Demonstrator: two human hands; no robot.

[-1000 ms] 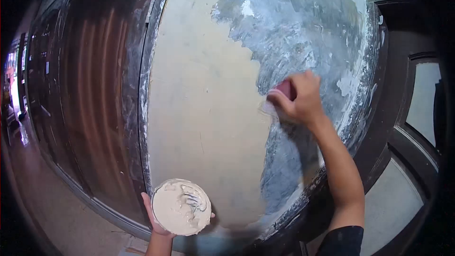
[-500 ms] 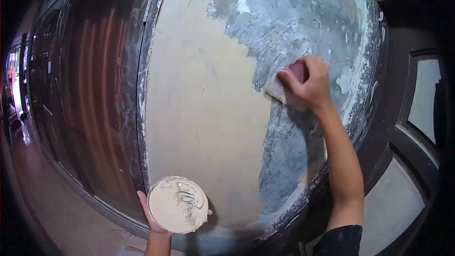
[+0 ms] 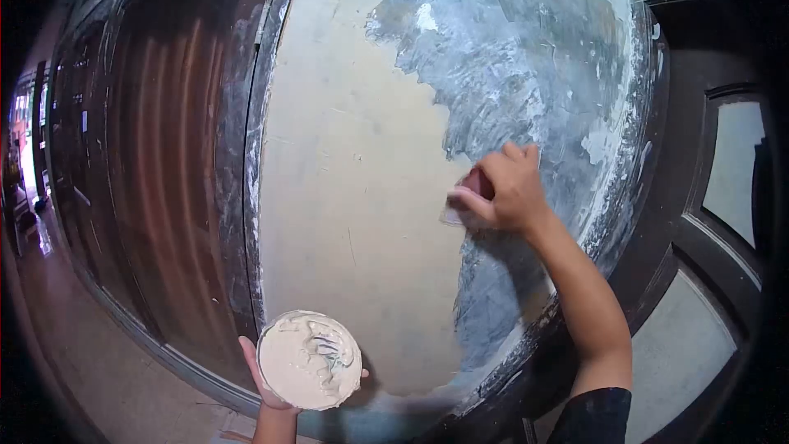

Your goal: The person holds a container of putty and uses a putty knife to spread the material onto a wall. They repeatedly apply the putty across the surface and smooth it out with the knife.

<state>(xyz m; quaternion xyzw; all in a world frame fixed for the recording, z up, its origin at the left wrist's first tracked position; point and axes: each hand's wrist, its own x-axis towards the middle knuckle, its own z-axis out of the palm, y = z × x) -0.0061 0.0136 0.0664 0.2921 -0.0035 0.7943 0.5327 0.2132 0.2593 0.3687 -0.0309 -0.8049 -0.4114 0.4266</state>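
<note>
My left hand (image 3: 263, 385) supports a round tub (image 3: 355, 334) from below, thumb along its left side. Smooth cream filler (image 3: 288, 366) fills the tub, with scooped ridges on its right half. My right hand (image 3: 514, 193) is closed around a putty knife (image 3: 479, 185) with a dark red grip. The knife's pale, slightly blurred blade is at the wall, where the cream coat (image 3: 353, 197) meets the bare grey surface (image 3: 493, 82). The cream coat covers the wall's left part and has a ragged right edge.
A dark wooden frame with a brown glossy pane (image 3: 164, 173) stands to the left. On the right is a dark panelled door (image 3: 686, 230) with pale insets. The floor (image 3: 107, 337) shows at lower left.
My right hand and the putty knife have moved down and left along the edge of the cream coat. The left hand and the tub are nearly where they were.
</note>
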